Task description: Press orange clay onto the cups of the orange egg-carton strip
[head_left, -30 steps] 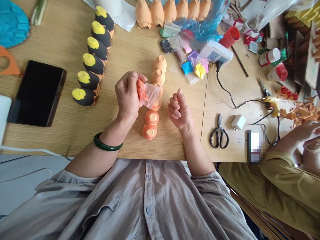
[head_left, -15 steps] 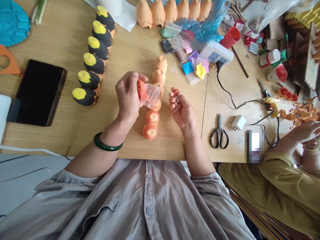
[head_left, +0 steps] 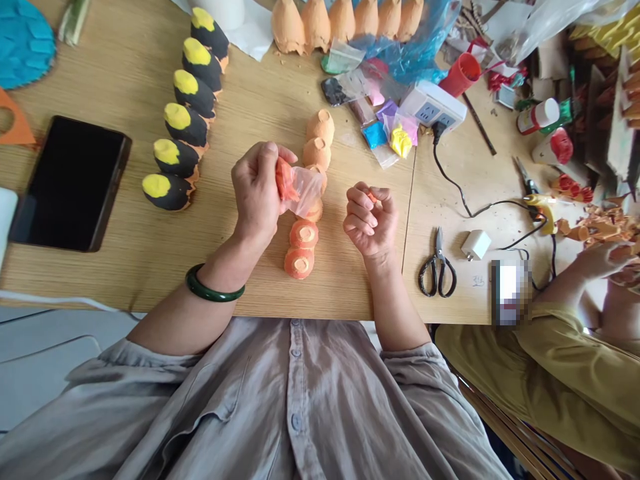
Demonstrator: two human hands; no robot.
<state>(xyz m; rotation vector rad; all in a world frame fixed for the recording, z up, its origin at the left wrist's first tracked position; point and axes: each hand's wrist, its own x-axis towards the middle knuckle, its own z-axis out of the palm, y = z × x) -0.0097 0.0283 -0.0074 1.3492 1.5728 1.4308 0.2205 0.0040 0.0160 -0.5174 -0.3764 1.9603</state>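
My left hand (head_left: 257, 190) is closed round a clear plastic bag (head_left: 305, 190) with orange-red clay (head_left: 286, 180) in it. A small orange-red clay piece (head_left: 371, 197) is pinched between the thumb and fingers of my right hand (head_left: 371, 217), which is held above the table on the right. Between the hands runs a column of peach-coloured carton cups (head_left: 320, 127); the bag and my left hand partly cover its middle. The two nearest cups (head_left: 300, 263) have orange-red sides and pale round tops.
Black cups with yellow tops (head_left: 177, 119) line the left, beside a black tablet (head_left: 70, 183). To the right lie scissors (head_left: 439, 263), a white adapter (head_left: 476, 245), a power strip (head_left: 433, 105) and clay packets (head_left: 400, 141). Another person's hand (head_left: 607, 260) is at the far right.
My right hand has turned and moved slightly right, its fingers curling more around the small clay piece. My left hand and the bag have hardly moved.
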